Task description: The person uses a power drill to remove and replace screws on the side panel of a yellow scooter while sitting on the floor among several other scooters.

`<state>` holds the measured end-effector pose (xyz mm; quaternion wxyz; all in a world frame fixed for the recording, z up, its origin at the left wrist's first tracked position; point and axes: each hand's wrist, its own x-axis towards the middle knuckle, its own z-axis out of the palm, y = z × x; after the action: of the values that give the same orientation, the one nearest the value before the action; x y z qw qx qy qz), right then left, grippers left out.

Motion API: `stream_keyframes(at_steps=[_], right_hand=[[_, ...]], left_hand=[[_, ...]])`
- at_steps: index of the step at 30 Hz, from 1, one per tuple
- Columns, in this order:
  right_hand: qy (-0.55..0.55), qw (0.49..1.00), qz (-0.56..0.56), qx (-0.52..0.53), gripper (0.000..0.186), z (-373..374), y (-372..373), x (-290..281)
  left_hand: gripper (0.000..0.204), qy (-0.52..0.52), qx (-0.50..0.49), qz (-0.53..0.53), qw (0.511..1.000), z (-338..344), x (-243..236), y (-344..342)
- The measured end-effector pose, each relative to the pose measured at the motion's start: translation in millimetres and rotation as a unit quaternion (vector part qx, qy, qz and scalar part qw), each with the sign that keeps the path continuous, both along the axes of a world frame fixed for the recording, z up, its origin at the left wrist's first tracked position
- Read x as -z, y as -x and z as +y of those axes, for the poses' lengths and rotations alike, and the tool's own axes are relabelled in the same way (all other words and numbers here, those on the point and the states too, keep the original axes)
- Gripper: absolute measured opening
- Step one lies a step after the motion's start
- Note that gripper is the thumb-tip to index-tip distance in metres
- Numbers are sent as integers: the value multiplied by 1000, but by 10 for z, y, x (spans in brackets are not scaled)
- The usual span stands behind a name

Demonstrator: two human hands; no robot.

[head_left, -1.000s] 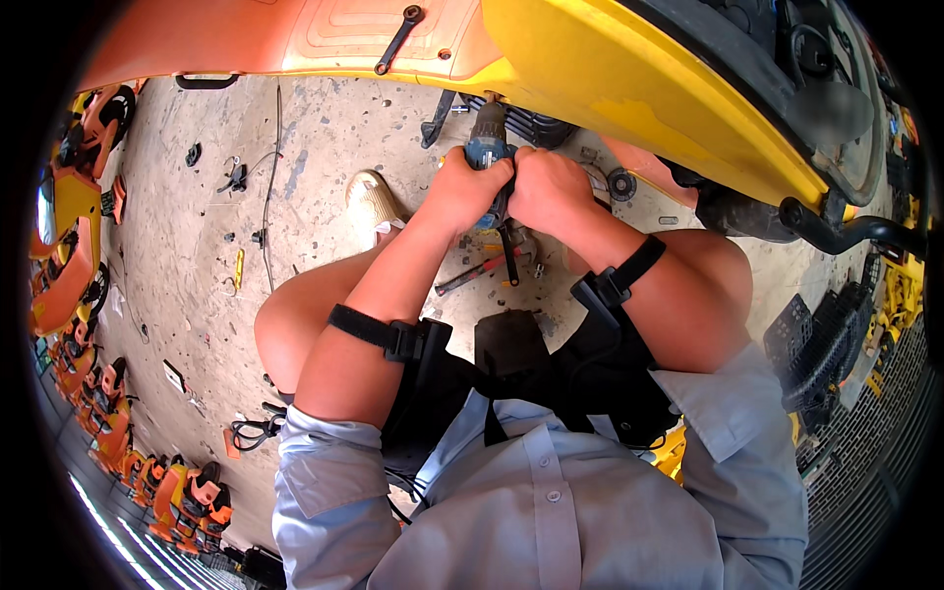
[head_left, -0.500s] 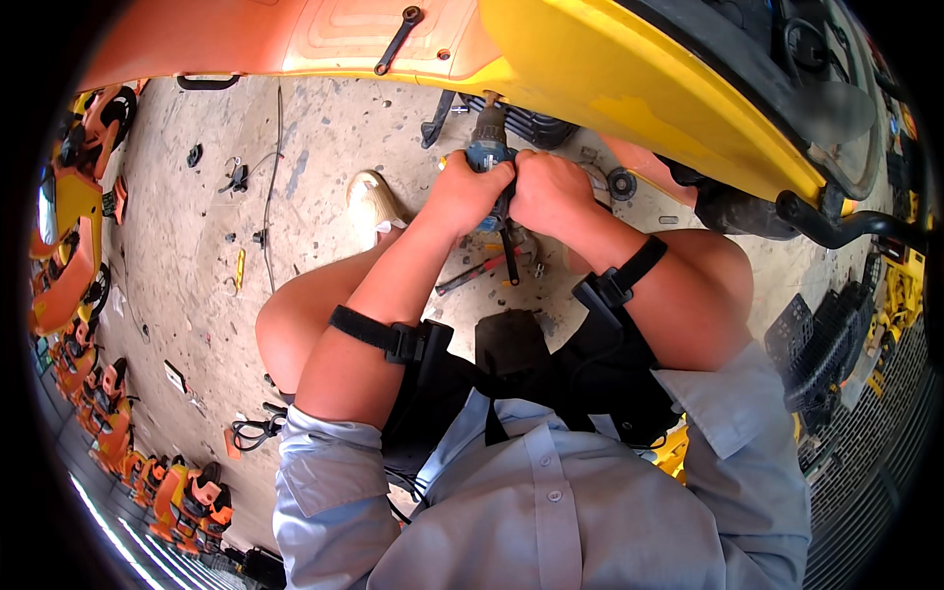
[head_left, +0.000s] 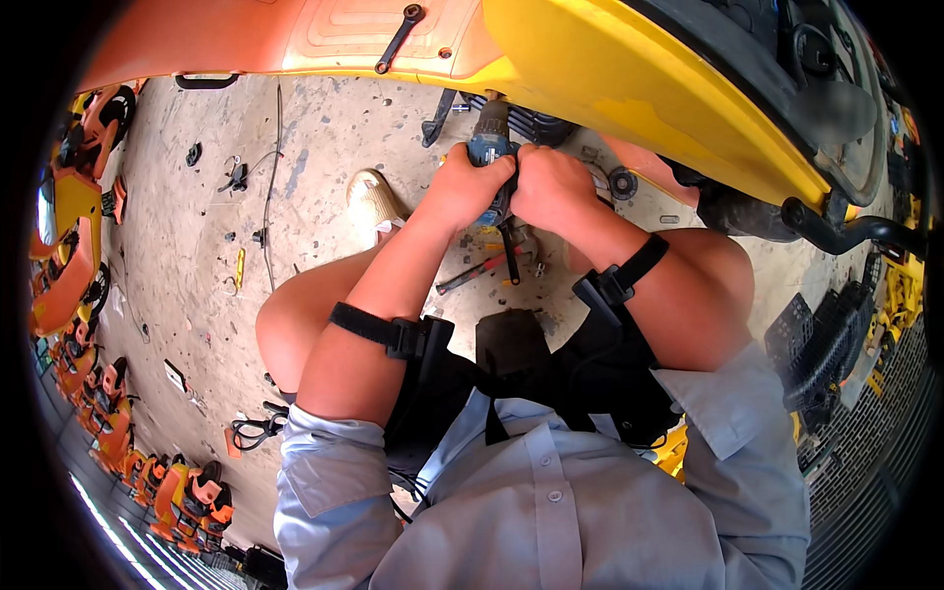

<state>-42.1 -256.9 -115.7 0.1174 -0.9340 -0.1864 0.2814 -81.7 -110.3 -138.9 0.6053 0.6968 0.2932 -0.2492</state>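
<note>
Both my hands are closed around a blue and black power drill (head_left: 487,147) pointing away from me. My left hand (head_left: 462,192) wraps its left side, and my right hand (head_left: 553,187) grips from the right, covering much of the body. The drill's front end meets the lower edge of the yellow body panel (head_left: 600,79); the exact contact point is too small to make out. A dark narrow bar (head_left: 510,258) shows just below my hands. On the orange panel (head_left: 344,34) lies a black wrench (head_left: 398,39), apart from my hands.
On the concrete floor (head_left: 324,128) lie a tool with a red and black handle (head_left: 482,270), a dark ring (head_left: 621,183), a cable (head_left: 270,187) and scattered small parts. Orange machines (head_left: 74,226) line the left side. A black bent bar (head_left: 846,231) juts out at the right.
My hands and the drill have shifted only slightly, with the same grip. The yellow panel and black bar at the right have moved a little to the right.
</note>
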Motion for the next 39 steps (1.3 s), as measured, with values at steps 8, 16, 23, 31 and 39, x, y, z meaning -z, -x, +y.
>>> stream_keyframes(at_steps=[8,16,23,31,39], right_hand=[[15,999,31,-5,29,-9,-6,-66],[13,999,29,4,29,0,-18,-36],[20,999,47,2,30,-5,-8,-80],[17,999,47,4,31,-23,0,-47],[20,999,33,6,31,-13,8,-43]], left_hand=[[62,-3,2,6,1000,-21,-32,22],[61,-7,7,-3,1000,-2,63,10],[61,0,4,20,1000,-20,37,22],[61,12,-6,19,1000,-55,-78,30],[61,-2,1,17,1000,-44,-58,28]])
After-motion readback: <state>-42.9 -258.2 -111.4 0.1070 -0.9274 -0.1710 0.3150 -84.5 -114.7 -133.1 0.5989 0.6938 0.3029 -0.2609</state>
